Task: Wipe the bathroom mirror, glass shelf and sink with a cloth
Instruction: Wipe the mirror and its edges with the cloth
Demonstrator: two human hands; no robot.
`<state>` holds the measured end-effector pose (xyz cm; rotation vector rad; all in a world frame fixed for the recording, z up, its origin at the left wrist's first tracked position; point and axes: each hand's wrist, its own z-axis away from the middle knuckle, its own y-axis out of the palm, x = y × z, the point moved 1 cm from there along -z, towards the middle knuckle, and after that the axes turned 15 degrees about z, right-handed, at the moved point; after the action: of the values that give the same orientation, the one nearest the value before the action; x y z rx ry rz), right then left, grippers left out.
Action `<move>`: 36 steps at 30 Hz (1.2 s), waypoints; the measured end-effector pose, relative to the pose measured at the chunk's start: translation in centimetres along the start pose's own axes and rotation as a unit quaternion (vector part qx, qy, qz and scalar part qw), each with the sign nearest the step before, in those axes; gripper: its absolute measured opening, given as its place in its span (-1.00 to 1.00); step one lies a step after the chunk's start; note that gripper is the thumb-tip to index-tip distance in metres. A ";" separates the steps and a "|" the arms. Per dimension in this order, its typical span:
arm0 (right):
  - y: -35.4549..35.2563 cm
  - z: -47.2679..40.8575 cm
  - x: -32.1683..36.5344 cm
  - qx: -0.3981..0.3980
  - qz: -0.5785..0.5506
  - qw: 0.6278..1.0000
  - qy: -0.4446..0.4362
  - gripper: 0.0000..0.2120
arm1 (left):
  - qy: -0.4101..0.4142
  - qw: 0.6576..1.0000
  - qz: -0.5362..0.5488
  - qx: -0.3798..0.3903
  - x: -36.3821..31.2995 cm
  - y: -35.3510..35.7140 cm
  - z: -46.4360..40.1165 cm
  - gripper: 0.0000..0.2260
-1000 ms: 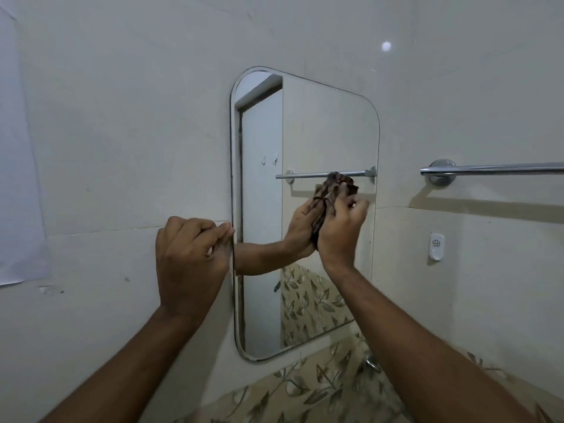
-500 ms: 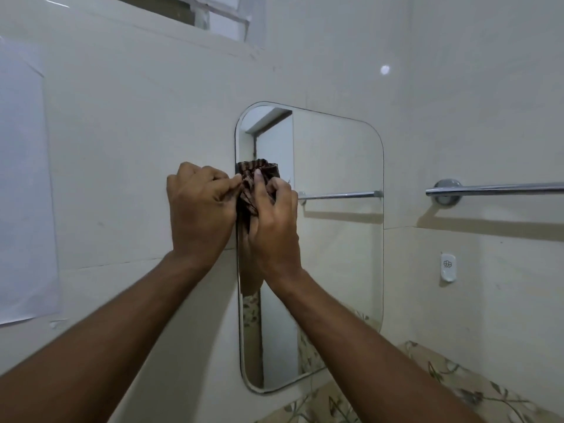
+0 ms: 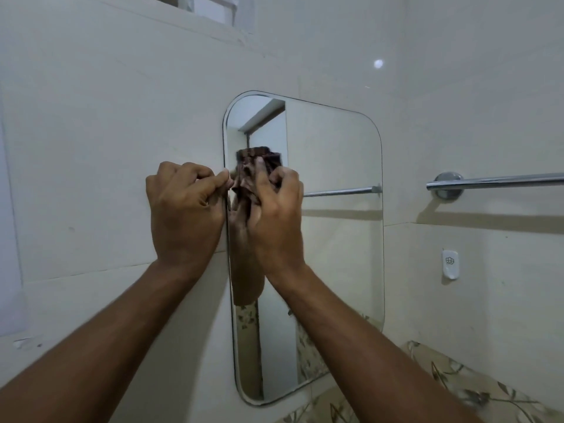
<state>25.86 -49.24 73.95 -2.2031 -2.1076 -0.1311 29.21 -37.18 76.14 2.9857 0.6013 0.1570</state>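
A rounded rectangular mirror (image 3: 335, 239) hangs on the cream tiled wall. My right hand (image 3: 274, 215) presses a bunched dark brown striped cloth (image 3: 254, 169) against the glass near the mirror's left edge, at mid height. My left hand (image 3: 183, 209) rests on the wall just left of the mirror, its fingers curled and the fingertips touching the mirror's rim beside the cloth. The glass reflects my hand, forearm and a doorway. No shelf or sink is in view.
A chrome towel bar (image 3: 494, 180) runs along the wall to the right of the mirror, with a small white wall hook (image 3: 450, 264) below it. Leaf-patterned tiles (image 3: 476, 389) line the lower right. A window (image 3: 210, 7) sits above.
My right hand has carried the cloth from the mirror's middle right to its left edge. My left hand moved up along the rim, and the view tilted upward.
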 end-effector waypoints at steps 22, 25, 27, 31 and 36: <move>-0.3 -8.4 -20.2 -0.027 0.056 0.967 0.247 -0.75 | 0.002 1.000 0.015 -0.006 0.0 0.0 0.2 -0.89; -0.3 -10.0 -18.9 -0.029 0.040 0.973 0.227 -0.74 | 0.000 1.000 0.019 -0.010 0.0 0.1 0.2 -0.90; -0.3 -10.8 -17.4 -0.040 0.042 0.981 0.187 -0.73 | 0.000 1.000 0.020 -0.009 0.0 0.2 0.3 -0.90; -0.3 -11.9 -12.8 -0.054 0.021 0.994 0.098 -0.70 | -0.001 1.000 0.020 -0.009 0.1 0.2 0.3 -0.90; 0.0 -12.8 -6.4 -0.053 -0.021 0.998 -0.002 -0.64 | 0.000 1.000 0.026 -0.012 0.0 0.1 0.4 -0.92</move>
<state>25.61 -57.17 85.82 -2.2186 -2.1981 -0.2459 29.34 -37.31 75.72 2.9802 0.5181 0.1656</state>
